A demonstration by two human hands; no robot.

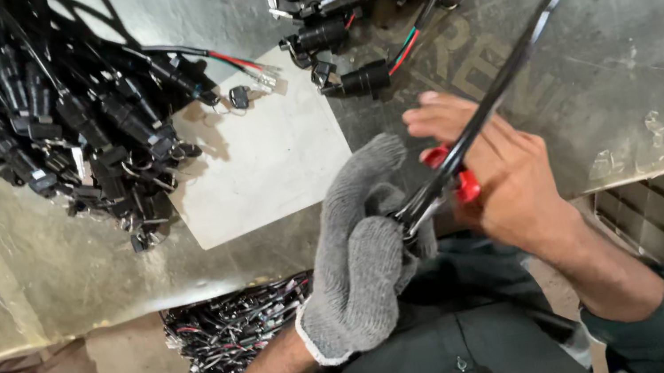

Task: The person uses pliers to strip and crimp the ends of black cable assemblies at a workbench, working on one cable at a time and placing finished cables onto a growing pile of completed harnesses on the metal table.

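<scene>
The left hand (360, 264) wears a grey knitted glove. It is closed into a loose fist, with the thumb pointing up and to the right. Its forearm is bare below the glove cuff and comes up from a dark green sleeve. The right hand (492, 178) is bare and sits just beside the left, almost touching it. Its fingers (437, 117) are curled inward, and the back of the hand faces the camera. The right forearm goes down to the right into a dark green sleeve.

Single head cam, looking steeply down and close over the tabletop (48, 261). Wearer's torso fills the bottom of frame; tabletop fills the upper two thirds. No second view.
</scene>
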